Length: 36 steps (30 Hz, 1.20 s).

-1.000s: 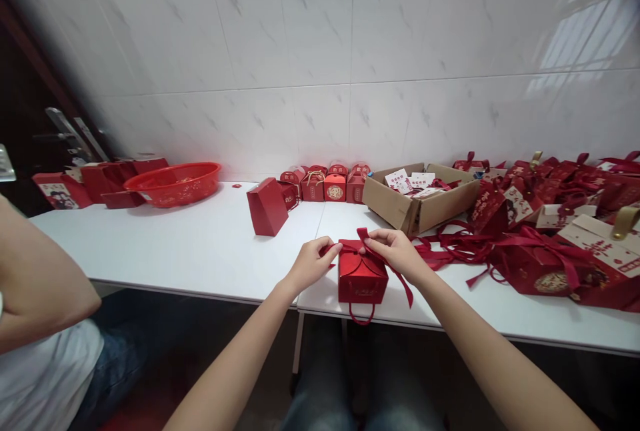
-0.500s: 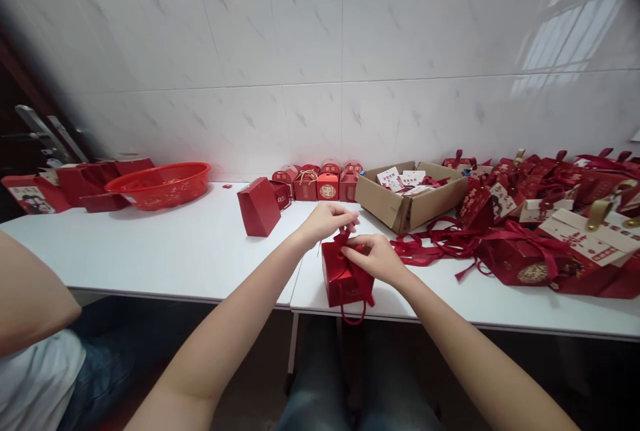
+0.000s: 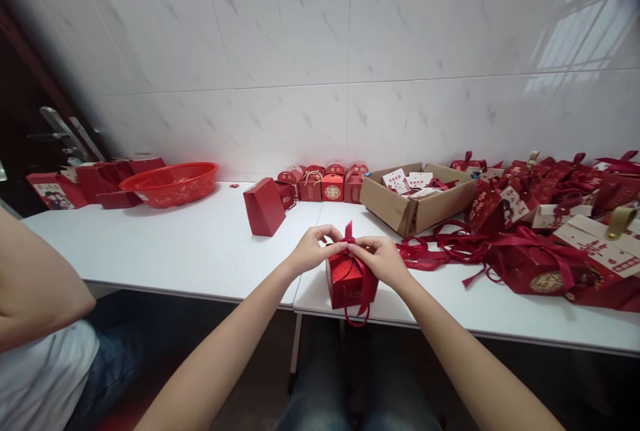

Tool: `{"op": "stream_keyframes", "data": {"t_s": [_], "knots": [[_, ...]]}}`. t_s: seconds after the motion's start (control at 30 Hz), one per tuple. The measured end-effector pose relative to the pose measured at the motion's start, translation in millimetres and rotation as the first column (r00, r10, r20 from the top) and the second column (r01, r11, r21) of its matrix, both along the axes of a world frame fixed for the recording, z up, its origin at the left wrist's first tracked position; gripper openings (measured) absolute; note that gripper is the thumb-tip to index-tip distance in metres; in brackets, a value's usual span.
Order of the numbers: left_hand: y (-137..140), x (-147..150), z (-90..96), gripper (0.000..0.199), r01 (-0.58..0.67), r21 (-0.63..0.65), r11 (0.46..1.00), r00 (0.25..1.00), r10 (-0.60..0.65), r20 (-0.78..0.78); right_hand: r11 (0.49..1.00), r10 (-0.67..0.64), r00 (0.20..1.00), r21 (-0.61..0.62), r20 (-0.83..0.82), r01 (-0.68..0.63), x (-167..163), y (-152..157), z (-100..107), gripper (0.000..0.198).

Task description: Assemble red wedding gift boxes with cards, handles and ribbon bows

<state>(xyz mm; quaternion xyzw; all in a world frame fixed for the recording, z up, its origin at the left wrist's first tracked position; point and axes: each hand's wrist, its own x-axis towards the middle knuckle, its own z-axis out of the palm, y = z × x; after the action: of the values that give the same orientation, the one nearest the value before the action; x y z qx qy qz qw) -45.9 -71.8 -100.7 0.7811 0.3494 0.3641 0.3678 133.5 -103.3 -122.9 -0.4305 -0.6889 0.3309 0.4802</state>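
A small red gift box point(image 3: 345, 277) sits near the front edge of the white table, with a cord handle loop hanging over its near side. Dark red ribbon point(image 3: 369, 284) runs over its top and drapes down its right side, one end sticking up between my hands. My left hand point(image 3: 316, 249) pinches the ribbon at the top of the box from the left. From the right, my right hand point(image 3: 383, 257) pinches it at the same spot, fingertips meeting. The exact shape of the knot is partly hidden by my fingers.
Loose red ribbons point(image 3: 435, 251) lie to the right, before a cardboard box point(image 3: 435, 207) of printed cards. Several finished red boxes point(image 3: 535, 271) crowd the right side. A red box point(image 3: 265, 207) and a red basin point(image 3: 173, 184) stand left. Another person's arm point(image 3: 40, 277) is at far left.
My left hand has come down from above the box to the ribbon, meeting my right hand there. The view has shifted slightly.
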Motion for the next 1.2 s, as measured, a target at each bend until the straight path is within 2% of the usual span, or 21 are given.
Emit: {"op": "stream_keyframes", "data": {"t_s": [0.13, 0.23, 0.37, 0.53, 0.63, 0.77, 0.9, 1.03, 1.13, 1.2], "knots": [[-8.0, 5.7, -12.1, 0.016, -0.007, 0.067, 0.998, 0.989, -0.003, 0.148, 0.997, -0.048, 0.979, -0.066, -0.199, 0.036, -1.1, 0.0, -6.1, 0.026], [-12.3, 9.1, -17.6, 0.015, -0.051, 0.074, 0.996, 0.991, 0.041, 0.126, 0.995, -0.063, 0.956, -0.092, -0.287, 0.038, -1.4, -1.0, -8.7, 0.034], [-16.4, 15.4, -17.0, 0.009, -0.094, 0.114, 0.989, 0.987, 0.078, 0.137, 1.000, -0.021, 0.970, -0.025, -0.242, 0.015, 0.0, -0.6, -8.5, 0.023], [-17.7, 22.6, -15.6, 0.008, -0.148, 0.206, 0.967, 0.984, 0.124, 0.124, 0.998, -0.054, 0.981, 0.013, -0.189, 0.057, 2.1, -0.7, -8.1, 0.020], [-16.8, 24.2, -17.5, 0.006, -0.186, 0.264, 0.946, 0.982, 0.169, 0.089, 0.992, -0.108, 0.989, 0.058, -0.102, 0.114, 3.3, -3.2, -8.0, 0.017], [-15.5, 25.0, -19.3, 0.007, -0.198, 0.280, 0.939, 0.980, 0.186, 0.069, 0.954, -0.239, 0.970, 0.195, 0.037, 0.228, 7.1, -6.3, -4.8, 0.014], [-14.6, 25.4, -17.3, 0.010, -0.184, 0.222, 0.958, 0.981, 0.166, 0.098, 0.963, -0.178, 0.955, 0.240, 0.239, 0.120, 11.9, -9.0, 4.7, 0.017], [-12.8, 24.9, -13.2, 0.014, -0.123, 0.108, 0.987, 0.983, 0.106, 0.153, 0.969, -0.168, 0.879, 0.237, 0.446, 0.065, 12.5, -9.5, 15.6, 0.016], [-11.8, 23.6, -13.3, 0.011, -0.119, 0.139, 0.983, 0.986, 0.101, 0.133, 0.960, -0.219, 0.830, 0.265, 0.513, 0.090, 11.3, -6.5, 18.3, 0.016], [-11.3, 22.7, -16.1, 0.010, -0.136, 0.184, 0.974, 0.987, 0.117, 0.110, 0.955, -0.233, 0.838, 0.278, 0.494, 0.102, 11.2, -3.5, 16.3, 0.016]]}}
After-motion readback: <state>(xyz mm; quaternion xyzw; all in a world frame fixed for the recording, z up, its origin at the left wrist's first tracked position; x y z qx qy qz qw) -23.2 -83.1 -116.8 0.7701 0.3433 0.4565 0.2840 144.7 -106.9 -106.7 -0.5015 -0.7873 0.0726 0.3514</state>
